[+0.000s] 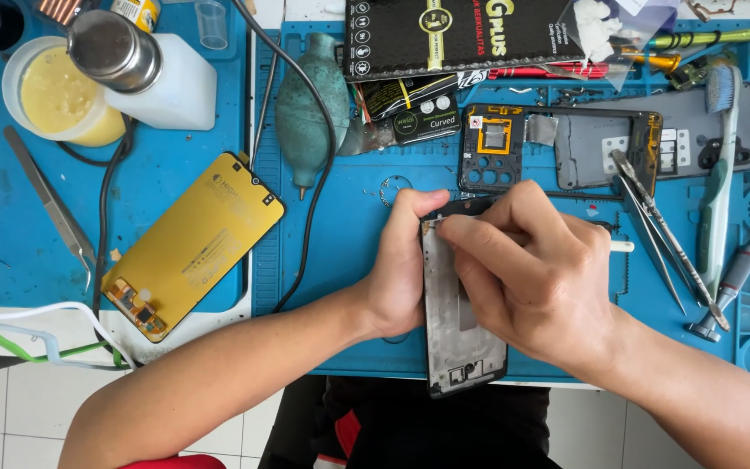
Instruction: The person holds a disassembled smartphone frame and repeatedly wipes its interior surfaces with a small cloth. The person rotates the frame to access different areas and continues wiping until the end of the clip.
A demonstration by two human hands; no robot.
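Here, a blue mat (349, 226) is covering the bench, and everything else is lying on it. At its near edge the left hand (397, 278) is gripping a phone frame (457, 326), thumb over the top left corner and fingers curled shut around the left side, so the frame is lying lengthwise toward the person with its lower end hanging past the mat. The right hand (527, 278) is bearing down on the frame's top edge, fingers bunched closed around a thin white tool (621, 247) whose tip is sticking out to the right; how it is meeting the frame I cannot tell. Just behind the hands a second frame (562, 148) is lying flat. Well to the left a yellow screen (193, 243) is sitting tilted, with a green blower (310, 108) between it and the frames. To the right, tweezers (657, 230) are lying beside a toothbrush (718, 191) and a small screwdriver (735, 278).
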